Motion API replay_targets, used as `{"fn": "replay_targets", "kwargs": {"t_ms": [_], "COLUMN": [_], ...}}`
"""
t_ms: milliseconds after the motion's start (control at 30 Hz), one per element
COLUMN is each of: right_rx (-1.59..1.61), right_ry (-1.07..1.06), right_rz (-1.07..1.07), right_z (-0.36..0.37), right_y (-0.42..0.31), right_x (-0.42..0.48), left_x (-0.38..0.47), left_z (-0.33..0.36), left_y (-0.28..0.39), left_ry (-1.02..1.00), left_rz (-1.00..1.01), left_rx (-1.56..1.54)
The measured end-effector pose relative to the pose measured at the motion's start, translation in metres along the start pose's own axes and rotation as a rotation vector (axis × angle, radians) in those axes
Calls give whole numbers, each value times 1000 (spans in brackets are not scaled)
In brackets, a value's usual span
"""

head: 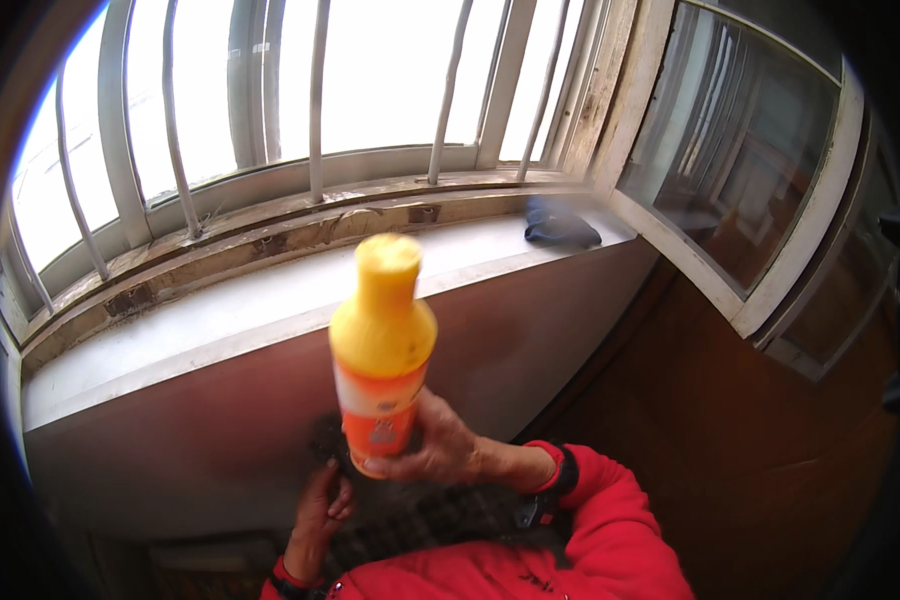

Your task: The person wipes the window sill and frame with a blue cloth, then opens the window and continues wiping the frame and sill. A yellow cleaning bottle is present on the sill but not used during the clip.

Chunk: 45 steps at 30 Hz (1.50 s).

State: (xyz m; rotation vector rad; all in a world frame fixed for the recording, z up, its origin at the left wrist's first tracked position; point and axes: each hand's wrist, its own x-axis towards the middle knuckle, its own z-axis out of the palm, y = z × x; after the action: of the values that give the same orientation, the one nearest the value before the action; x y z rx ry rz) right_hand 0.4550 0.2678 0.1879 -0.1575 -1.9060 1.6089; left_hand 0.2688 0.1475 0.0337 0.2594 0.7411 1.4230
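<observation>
My right hand (446,446) grips the lower part of a plastic bottle (386,337). The bottle is upright with a slight tilt, its cap and shoulder yellow and its label orange and white with writing. It is held up in front of the windowsill, and motion blurs it. Below and left of it, my left hand (321,499) has its fingers curled. A small dark object (331,439) is at its fingertips, partly behind the bottle and too blurred to name.
Ahead runs a white windowsill (195,322) under a window with metal bars (316,105). A dark blue cloth (559,225) lies crumpled at the sill's right end. On the right, a wood-framed casement (727,150) stands swung inward above a brown floor (720,420).
</observation>
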Motion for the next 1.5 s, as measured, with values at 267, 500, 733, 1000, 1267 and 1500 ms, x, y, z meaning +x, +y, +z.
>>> {"fn": "replay_targets", "kwargs": {"t_ms": [267,500,733,1000,1267,1500], "right_rx": [8,55,79,2,-300,-636], "right_ry": [-398,-486,-518,-563,-564,-314], "right_rz": [-108,-142,-121,-157,-323,-486], "right_z": [59,73,67,57,47,-30], "right_y": [90,119,114,116,89,14], "right_x": [-46,-76,-86,-94,-82,-48], "left_x": [-9,-1,1,7,0,-16], "left_z": [7,-6,-6,-5,-12,-22], "left_y": [-29,-43,-50,-61,-64,-68], "left_ry": [-13,-12,-28,-63,-86,-76], "left_rz": [-170,-276,-315,-359,-375,-391], "left_rx": [314,368,385,417,430,421]}}
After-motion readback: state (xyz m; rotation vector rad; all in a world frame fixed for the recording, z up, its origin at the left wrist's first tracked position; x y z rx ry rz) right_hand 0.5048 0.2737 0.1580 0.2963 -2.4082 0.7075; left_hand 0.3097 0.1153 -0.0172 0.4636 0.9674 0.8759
